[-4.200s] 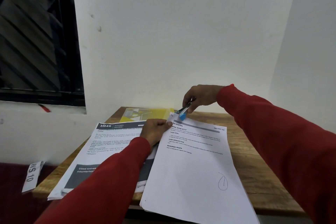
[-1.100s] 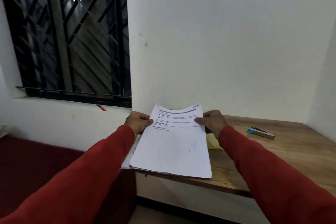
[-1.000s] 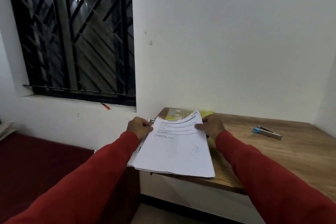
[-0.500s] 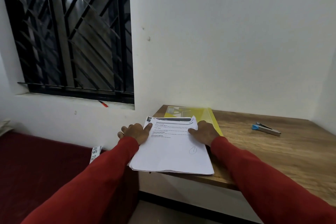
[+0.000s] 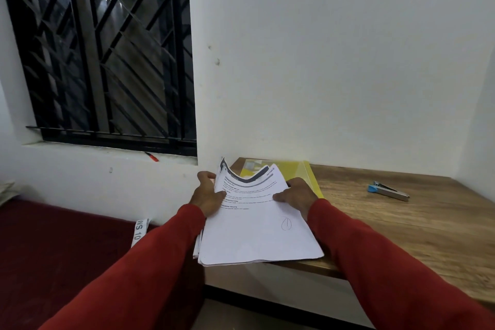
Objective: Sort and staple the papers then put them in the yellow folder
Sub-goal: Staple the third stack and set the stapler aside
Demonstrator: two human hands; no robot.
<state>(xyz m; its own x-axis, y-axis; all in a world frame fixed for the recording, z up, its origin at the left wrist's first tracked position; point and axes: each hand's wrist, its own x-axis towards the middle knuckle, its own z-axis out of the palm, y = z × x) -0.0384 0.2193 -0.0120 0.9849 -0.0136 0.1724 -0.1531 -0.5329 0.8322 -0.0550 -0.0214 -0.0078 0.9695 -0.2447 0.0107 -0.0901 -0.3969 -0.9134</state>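
Both hands, left hand (image 5: 207, 197) and right hand (image 5: 296, 194), grip the paper stack (image 5: 254, 222), which covers part of the yellow folder (image 5: 308, 173). The stapler (image 5: 388, 190) lies well apart on the wooden table (image 5: 401, 222). A tag (image 5: 139, 230) reads "WS 10".

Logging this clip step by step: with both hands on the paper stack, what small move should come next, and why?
Probably lift the papers toward the yellow folder behind them. The left hand and right hand grip the stack's sides, its far end curling up, and the stapler lies set aside on the table, suggesting stapling is done.
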